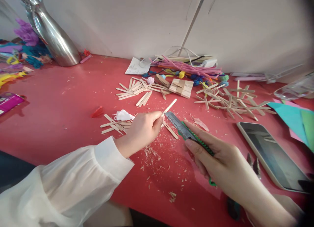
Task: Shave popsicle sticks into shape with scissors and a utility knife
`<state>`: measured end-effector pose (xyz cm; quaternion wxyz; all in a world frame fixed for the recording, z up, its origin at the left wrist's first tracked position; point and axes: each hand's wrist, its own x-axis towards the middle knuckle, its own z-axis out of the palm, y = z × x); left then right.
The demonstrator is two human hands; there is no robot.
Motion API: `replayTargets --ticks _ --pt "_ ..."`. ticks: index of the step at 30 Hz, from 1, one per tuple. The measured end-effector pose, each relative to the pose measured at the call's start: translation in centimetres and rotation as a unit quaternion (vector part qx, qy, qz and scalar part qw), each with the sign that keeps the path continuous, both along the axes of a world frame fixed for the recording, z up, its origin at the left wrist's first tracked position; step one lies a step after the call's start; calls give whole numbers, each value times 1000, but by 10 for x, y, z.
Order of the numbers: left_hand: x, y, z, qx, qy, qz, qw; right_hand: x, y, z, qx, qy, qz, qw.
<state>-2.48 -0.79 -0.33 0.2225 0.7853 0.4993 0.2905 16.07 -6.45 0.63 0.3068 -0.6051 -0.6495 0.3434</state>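
Pinches a wooden stick (169, 106) in the left hand (144, 127), grip closed tight on its lower end between thumb and fingertips, free end tilted up and to the right just above the counter (73, 99). Wraps the right hand (220, 161) around a green utility knife (183, 129), grip shut full on the handle, forefinger laid along the top, grey blade out and pointing up-left toward the stick. Brings blade tip and stick very close, right beside the left thumb; cannot tell from here whether touching or just apart. Below and between both hands, a scatter of pale wood shavings (152, 153) across the red surface. Just left of the left hand, a few loose sticks (114, 125) lying crossed, with a crumpled white scrap (124, 115) beside them and a red scrap (97, 112) a little further left. Further back, a loose heap of sticks (136, 89), then a flat block of joined sticks (181, 87), and to the right a wide tangle of crossed sticks (230, 101). Behind those, against the wall, a bundle of pink pipe cleaners (188, 68) and a white paper sheet (137, 66). Far back left, a shiny metal jug (52, 34), leaning. Off to the right of the knife hand, a phone (272, 153) lying flat, screen dark, with teal paper (289, 117) just beyond it. Down at the near left, a white sleeve (73, 181) covering the left forearm to the wrist.
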Motion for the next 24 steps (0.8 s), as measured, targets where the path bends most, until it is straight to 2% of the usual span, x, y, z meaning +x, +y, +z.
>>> replayTargets --ticks 3,7,9,12,14,16,17,18,19,21,22,24 --pt "3 -2 0 19 36 17 999 0 -1 -3 26 -37 1 999" --pt "5 -3 1 4 40 26 999 -2 -3 -6 140 -140 10 980" --pt "5 -2 2 -12 32 24 999 -3 -2 -7 218 -205 20 954" --pt "3 0 2 -32 36 15 999 -4 -3 -8 310 -317 36 895" --pt "1 2 2 -38 38 8 999 -5 -5 -8 341 -387 42 856" --pt "1 3 1 -40 26 1 999 -5 -6 -9 353 -423 46 833" --pt "0 3 1 -42 18 -1 999 -4 -6 -9 350 -415 43 838" --pt "0 3 0 -42 11 -2 999 -3 -5 -8 333 -387 39 859" --pt "0 3 -1 -39 7 -1 999 -2 -4 -7 297 -339 35 892" --pt "0 3 -3 -24 10 4 1000 0 1 -4 163 -191 29 968" --pt "0 3 -4 -12 16 6 1000 1 4 -2 74 -107 32 991" --pt "1 2 -5 6 26 6 1000 2 8 2 -75 29 46 996"
